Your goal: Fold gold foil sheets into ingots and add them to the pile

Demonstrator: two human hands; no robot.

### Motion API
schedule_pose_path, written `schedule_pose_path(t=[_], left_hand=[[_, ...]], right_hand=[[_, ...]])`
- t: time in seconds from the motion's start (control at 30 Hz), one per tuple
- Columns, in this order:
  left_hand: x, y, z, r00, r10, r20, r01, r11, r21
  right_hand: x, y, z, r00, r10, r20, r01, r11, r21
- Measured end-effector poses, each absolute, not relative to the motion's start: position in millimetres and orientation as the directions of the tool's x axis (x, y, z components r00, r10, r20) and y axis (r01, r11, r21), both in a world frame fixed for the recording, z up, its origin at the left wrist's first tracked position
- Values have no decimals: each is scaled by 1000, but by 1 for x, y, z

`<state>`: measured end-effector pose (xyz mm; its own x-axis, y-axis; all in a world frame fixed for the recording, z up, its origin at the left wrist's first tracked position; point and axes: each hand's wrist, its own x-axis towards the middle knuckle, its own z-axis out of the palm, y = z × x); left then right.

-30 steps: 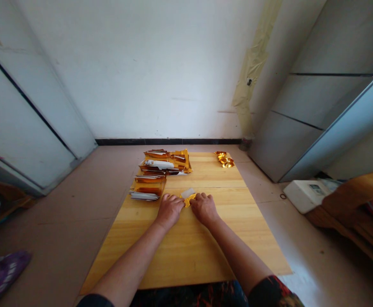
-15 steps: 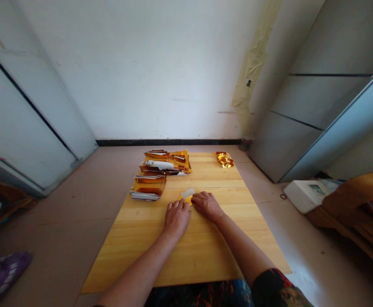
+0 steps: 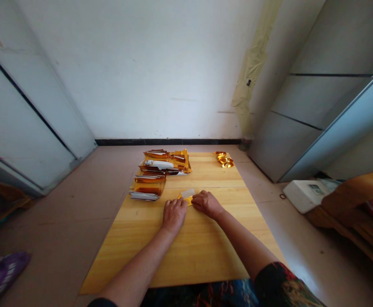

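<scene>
A small gold paper sheet (image 3: 189,201) lies on the wooden table (image 3: 199,251), with a pale whitish piece (image 3: 187,193) showing at its far side. My left hand (image 3: 174,215) is on its left edge, fingers closed and pressed down. From the right, my right hand (image 3: 208,204) pinches the other edge with bent fingers. The fingertips hide part of the sheet. Beyond my left hand lies a stack of gold paper (image 3: 149,185), and behind that a larger opened bundle of gold paper (image 3: 181,161).
Shiny folded gold pieces (image 3: 226,162) sit at the table's far right corner. A white wall (image 3: 160,85) rises past the table. A grey cabinet (image 3: 288,140) and a white box (image 3: 304,196) stand to the right; a purple bag (image 3: 4,273) is on the floor at left.
My left hand has shifted slightly left, and more of the gold sheet shows between the hands. The right hand stays almost in place. The stacks have not moved.
</scene>
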<state>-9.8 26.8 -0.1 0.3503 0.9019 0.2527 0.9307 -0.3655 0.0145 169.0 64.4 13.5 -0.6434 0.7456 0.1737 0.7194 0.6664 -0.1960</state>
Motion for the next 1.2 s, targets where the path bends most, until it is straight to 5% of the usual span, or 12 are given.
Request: schedule_pose_path(t=[0.57,1.2], left_hand=[[-19,29,-1,447,836,317,886,-463,-28],[-46,38,-5,470,812,346,796,-559,231]], right_hand=[[159,65,4,-643,733,221,754,657,13],[166,53,-4,-551,783,290,716,621,-318]])
